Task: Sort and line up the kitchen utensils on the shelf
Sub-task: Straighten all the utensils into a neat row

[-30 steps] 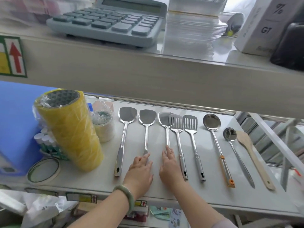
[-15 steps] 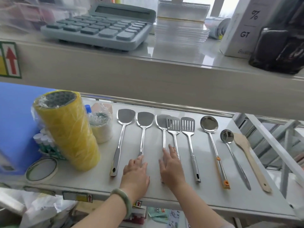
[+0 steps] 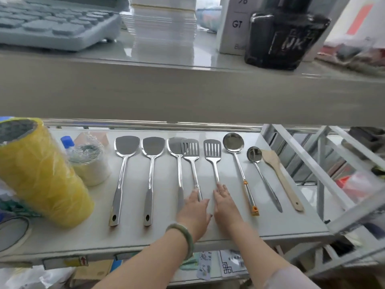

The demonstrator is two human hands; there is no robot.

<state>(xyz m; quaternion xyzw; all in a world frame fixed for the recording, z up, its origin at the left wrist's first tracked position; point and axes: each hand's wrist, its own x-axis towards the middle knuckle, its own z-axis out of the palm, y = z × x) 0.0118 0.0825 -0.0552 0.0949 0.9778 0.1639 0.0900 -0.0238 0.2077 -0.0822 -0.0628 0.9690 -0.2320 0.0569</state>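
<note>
Eight utensils lie side by side on the white shelf [image 3: 291, 228], heads away from me. From the left: three solid steel turners [image 3: 127, 146] [image 3: 153, 146] [image 3: 174, 145], two slotted turners [image 3: 190, 147] [image 3: 212, 148], a large ladle [image 3: 233, 142] with an orange handle end, a small ladle [image 3: 254, 154] and a wooden spatula [image 3: 273, 161]. The first slotted turner's head overlaps the third solid turner's head. My left hand [image 3: 194, 211], with a green bangle on its wrist, lies flat over the handles of those two. My right hand [image 3: 225, 203] rests flat on the second slotted turner's handle.
A stack of yellow tape rolls [image 3: 41, 176], a wrapped pale roll [image 3: 91, 163] and a flat tape ring [image 3: 12, 232] crowd the shelf's left end. The upper shelf front [image 3: 187, 90] overhangs the utensil heads. A white metal frame [image 3: 325, 176] borders the right side.
Both hands have moved right, from the handles of the second and third solid turners to the slotted turners' handles. My view has shifted right and closer.
</note>
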